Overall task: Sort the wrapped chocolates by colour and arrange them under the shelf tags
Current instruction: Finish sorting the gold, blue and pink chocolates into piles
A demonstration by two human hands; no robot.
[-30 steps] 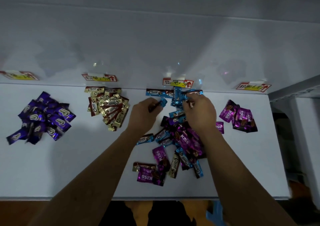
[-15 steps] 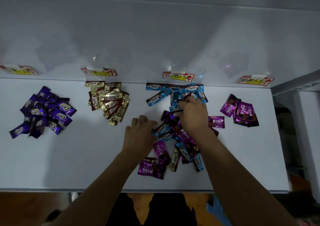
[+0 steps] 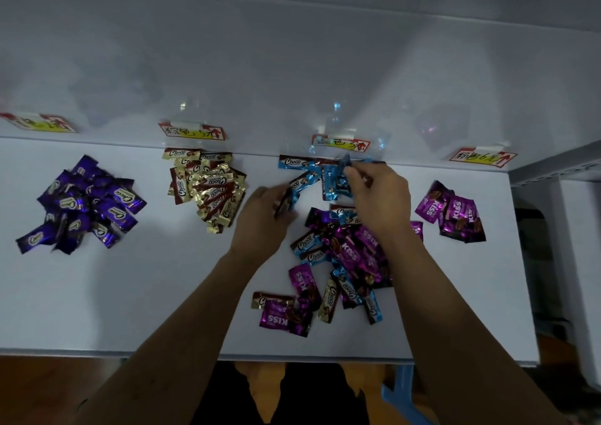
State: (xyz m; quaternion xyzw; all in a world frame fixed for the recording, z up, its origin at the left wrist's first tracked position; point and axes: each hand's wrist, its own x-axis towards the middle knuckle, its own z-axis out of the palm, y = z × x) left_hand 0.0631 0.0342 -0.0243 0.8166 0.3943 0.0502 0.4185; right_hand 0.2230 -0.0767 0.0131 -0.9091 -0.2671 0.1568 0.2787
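Four shelf tags hang along the back edge. Under them lie a dark purple pile (image 3: 84, 203), a gold pile (image 3: 208, 187), a blue pile (image 3: 312, 171) and a few magenta KISS packs (image 3: 455, 213). A mixed heap (image 3: 338, 262) of blue, magenta and gold chocolates sits in front of the blue pile. My left hand (image 3: 263, 219) pinches a blue chocolate (image 3: 289, 200) just left of the blue pile. My right hand (image 3: 377, 197) holds a blue chocolate (image 3: 346, 164) over the blue pile, under the third tag (image 3: 341, 143).
The white shelf (image 3: 130, 294) ends at a front edge near my body and at a right edge beside a grey frame (image 3: 553, 167). A blue stool corner (image 3: 400, 392) shows below the shelf. The white back wall rises behind the tags.
My left hand rose from the mixed heap with a blue chocolate and moved toward the blue pile. My right hand moved back and right over the blue pile.
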